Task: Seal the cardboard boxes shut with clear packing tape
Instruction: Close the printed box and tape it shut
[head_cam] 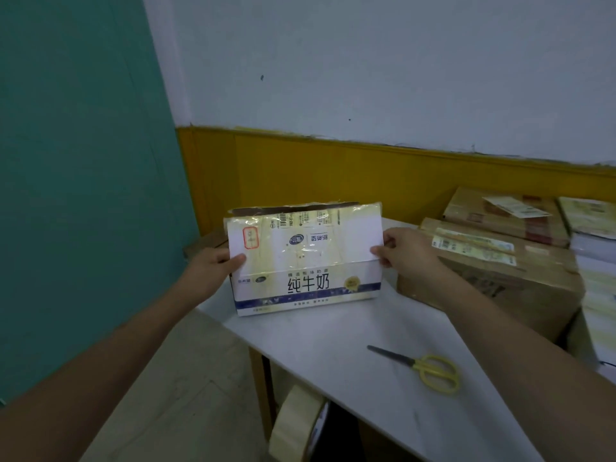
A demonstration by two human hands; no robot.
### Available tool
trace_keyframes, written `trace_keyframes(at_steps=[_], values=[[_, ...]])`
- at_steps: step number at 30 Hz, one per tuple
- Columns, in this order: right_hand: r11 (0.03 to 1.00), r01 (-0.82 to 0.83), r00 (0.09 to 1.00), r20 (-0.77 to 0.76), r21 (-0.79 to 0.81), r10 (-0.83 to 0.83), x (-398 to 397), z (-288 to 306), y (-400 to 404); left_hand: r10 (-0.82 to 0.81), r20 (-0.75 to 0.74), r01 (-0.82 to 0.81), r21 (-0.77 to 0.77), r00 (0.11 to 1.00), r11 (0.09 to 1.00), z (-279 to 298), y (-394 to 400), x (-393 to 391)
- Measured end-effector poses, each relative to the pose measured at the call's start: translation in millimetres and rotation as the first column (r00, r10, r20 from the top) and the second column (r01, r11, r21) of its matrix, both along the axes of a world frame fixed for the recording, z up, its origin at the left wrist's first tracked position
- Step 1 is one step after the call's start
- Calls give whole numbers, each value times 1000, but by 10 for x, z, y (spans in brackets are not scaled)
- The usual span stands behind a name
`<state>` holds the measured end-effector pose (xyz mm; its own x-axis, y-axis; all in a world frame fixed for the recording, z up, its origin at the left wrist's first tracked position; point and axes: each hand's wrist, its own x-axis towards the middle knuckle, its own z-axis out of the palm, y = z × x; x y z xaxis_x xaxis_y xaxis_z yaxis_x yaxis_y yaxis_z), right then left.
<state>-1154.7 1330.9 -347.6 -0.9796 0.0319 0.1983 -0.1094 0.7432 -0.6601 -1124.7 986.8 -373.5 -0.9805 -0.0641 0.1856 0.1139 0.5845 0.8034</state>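
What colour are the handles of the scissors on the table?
Yellow. The scissors have yellow handles and dark blades, seen best in the head view, lower right.

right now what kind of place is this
Probably a small packing or storage corner, not a home kitchen. Taped cardboard boxes are stacked along the wall, a tape roll sits at the table edge, and scissors lie on the white table.
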Motion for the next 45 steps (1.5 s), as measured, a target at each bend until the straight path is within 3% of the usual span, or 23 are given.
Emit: trace_keyframes(at_steps=[5,10,14,16,19,21,23,25,28,32,36,39,42,45], values=[[998,-8,1000,-6,60,8,-33,28,-39,49,-56,-47,40,997,998,-31,2,77],[965,-71,997,-1,-254,73,87,-30,45,108,-70,-99,120,992,988,-14,141,-34],[932,-93,995,0,-350,99,258,-129,9,150,50,-157,183,987,970,-40,210,-143],[925,-108,994,-25,-364,107,341,-224,-27,210,33,-213,153,977,965,-45,228,-107],[990,-78,991,-118,-120,64,434,-400,-62,374,-324,-401,-17,869,916,11,269,90],[998,-59,983,-176,-8,57,502,-527,-81,276,-611,-417,-98,742,903,159,394,288],[986,-167,946,-280,5,162,586,-677,-102,90,-693,-332,-223,716,917,269,563,380],[958,-276,920,-270,74,285,610,-844,-92,-52,-594,-213,-367,803,906,294,754,384],[911,-325,934,-62,255,351,622,-987,-52,-156,-294,-34,-553,943,833,193,1022,352],[873,-351,929,14,338,369,628,-1011,25,-196,14,151,-689,981,709,3,1176,283],[879,-378,925,83,289,371,678,-996,103,-199,-10,138,-686,980,714,-140,1191,254],[900,-265,964,75,346,255,770,-870,127,-212,-22,140,-687,977,713,-228,1150,262],[975,-68,973,-200,211,111,1091,-757,-31,-269,-71,168,-622,961,765,-272,1104,326],[996,-79,928,-361,48,91,1647,-800,-332,-265,-303,51,-566,915,823,-337,1050,559]])
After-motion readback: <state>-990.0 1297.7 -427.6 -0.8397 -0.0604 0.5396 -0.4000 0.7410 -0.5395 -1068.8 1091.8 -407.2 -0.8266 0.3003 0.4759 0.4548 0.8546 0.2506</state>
